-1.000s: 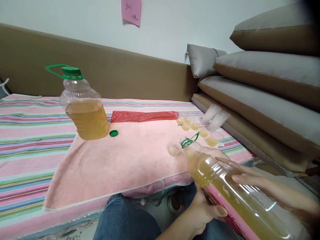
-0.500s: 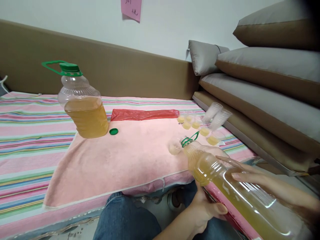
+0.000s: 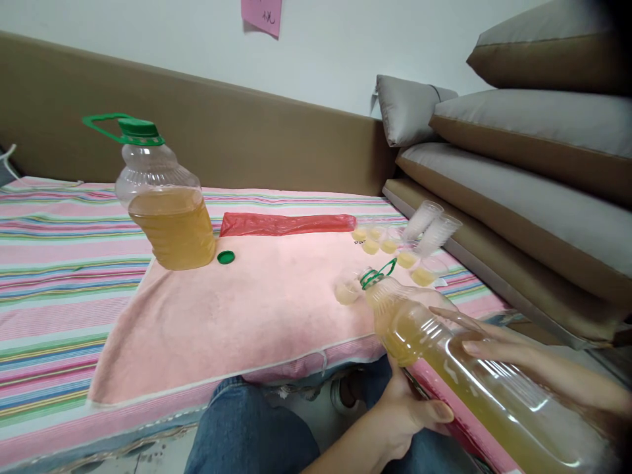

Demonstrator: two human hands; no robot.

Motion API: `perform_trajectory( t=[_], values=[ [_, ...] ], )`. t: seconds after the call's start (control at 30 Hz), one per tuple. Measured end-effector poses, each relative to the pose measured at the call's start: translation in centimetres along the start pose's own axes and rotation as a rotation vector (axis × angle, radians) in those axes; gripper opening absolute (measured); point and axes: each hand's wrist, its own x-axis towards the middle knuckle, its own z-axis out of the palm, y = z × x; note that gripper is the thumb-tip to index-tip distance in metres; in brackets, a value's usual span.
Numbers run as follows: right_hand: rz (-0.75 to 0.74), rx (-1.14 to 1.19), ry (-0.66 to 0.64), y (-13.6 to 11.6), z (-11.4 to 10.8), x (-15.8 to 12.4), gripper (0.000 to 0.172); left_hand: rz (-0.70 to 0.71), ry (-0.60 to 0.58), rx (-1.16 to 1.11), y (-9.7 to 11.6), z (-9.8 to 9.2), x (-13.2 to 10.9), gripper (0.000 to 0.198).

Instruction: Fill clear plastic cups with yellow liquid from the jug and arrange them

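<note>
Only a little has moved since a second ago: the view has tipped down a bit, so the pink note (image 3: 263,16) on the wall is cut off more at the top. The hands and the big bottle (image 3: 447,372) stay almost the same.

The big bottle is in both hands, lying on a slant. The left hand (image 3: 402,411) grips it from below, with its thumb on the pink label. The right hand (image 3: 513,352) holds it along the other side, with its fingers spread on the plastic. The bottle's mouth is ahead of the fingers and to their left, at the edge of a small cup (image 3: 347,289). That cup has some pale drink in it. I can't tell if the mouth touches the rim.

Ahead of the right fingers are more cups with yellow drink (image 3: 388,246), and just behind them lean two stacks of clear cups (image 3: 438,235). Far to the left of the fingers, the other bottle (image 3: 175,224) stands with its green lid on. A loose green cap (image 3: 226,257) lies beside it on the pink towel (image 3: 237,303). A red bag (image 3: 289,224) lies farther ahead of the fingers.
</note>
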Motion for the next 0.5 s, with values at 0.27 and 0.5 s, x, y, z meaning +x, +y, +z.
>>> perform_trajectory(
  t=[0.27, 0.5],
  values=[
    [0.004, 0.048, -0.023, 0.29, -0.12, 0.04, 0.059, -0.003, 0.002, 0.004, 0.22, 0.17, -0.22, 0.118],
    [-0.018, 0.005, -0.01, -0.11, -0.01, -0.32, 0.053, 0.025, -0.031, -0.031, 0.15, 0.29, -0.12, 0.118]
  ],
)
